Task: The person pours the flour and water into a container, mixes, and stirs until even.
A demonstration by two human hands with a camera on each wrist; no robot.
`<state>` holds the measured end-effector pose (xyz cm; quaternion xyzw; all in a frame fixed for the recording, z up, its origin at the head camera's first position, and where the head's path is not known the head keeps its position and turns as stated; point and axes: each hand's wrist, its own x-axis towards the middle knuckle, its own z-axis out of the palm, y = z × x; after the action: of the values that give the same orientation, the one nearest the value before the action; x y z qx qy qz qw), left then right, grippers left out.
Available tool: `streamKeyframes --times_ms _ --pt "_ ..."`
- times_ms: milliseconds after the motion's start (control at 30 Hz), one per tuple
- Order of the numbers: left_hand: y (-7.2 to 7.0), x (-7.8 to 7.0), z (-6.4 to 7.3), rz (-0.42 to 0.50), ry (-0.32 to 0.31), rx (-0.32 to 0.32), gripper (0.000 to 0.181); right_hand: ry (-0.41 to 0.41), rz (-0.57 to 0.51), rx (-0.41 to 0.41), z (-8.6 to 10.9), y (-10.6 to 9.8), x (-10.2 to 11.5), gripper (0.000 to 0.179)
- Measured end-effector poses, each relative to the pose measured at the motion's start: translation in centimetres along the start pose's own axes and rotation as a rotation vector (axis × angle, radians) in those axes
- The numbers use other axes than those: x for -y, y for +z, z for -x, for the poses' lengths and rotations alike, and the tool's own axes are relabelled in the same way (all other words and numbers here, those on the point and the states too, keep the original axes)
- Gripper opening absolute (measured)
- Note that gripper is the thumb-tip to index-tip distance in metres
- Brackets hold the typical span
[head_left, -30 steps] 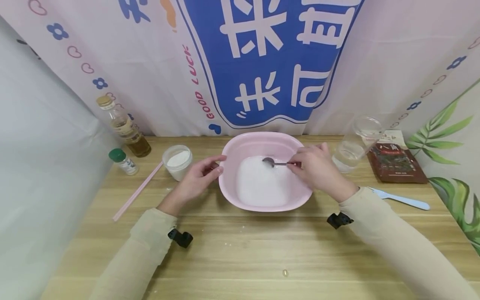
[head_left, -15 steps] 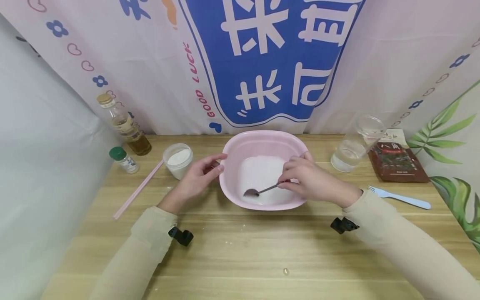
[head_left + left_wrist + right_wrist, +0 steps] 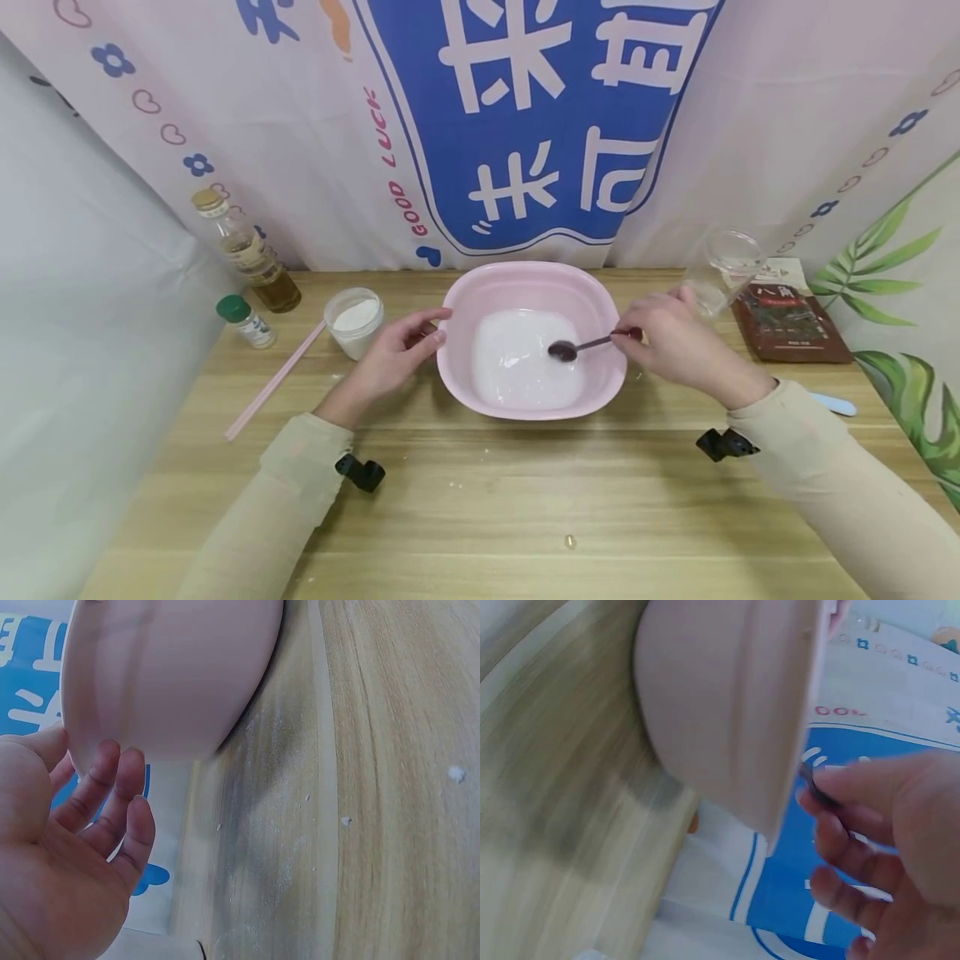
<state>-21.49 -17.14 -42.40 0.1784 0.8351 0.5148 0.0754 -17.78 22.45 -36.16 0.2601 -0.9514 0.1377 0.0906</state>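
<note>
A pink basin holds a glossy white mixture. My left hand touches the basin's left rim with thumb and fingertips, its fingers loosely bent; the left wrist view has this hand beside the outer wall. My right hand, over the basin's right rim, pinches a dark spoon by its handle. The spoon's bowl is above or at the surface of the mixture; I cannot tell which. The right wrist view shows the pinching fingers, while the basin wall hides the spoon's bowl.
On the left are a jar of white powder, a pink stick, a green-capped shaker and an oil bottle. To the right are a clear cup, a brown packet and a partly hidden blue fork.
My right hand has swept the spoon from the basin's back to its front left, then back right to the right rim. The mixture shows more shine. My left hand stays put.
</note>
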Motion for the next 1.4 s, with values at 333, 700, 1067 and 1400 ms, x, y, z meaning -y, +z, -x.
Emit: streamKeyframes --times_ms 333,700,1067,1400 --pt "0.1 0.0 -0.1 0.006 0.008 -0.001 0.041 0.065 -0.022 -0.076 -2.5 2.4 0.8 0.007" --pt "0.2 -0.4 -0.2 0.017 0.009 0.012 0.041 -0.096 -0.155 0.054 -2.3 2.5 2.5 0.003" --pt "-0.2 -0.2 0.1 0.009 -0.018 0.005 0.041 -0.05 -0.066 -0.018 0.7 0.1 0.2 0.006" --pt "-0.2 -0.2 0.1 0.0 -0.01 0.006 0.041 0.009 0.043 -0.127 -1.0 2.1 -0.3 0.005"
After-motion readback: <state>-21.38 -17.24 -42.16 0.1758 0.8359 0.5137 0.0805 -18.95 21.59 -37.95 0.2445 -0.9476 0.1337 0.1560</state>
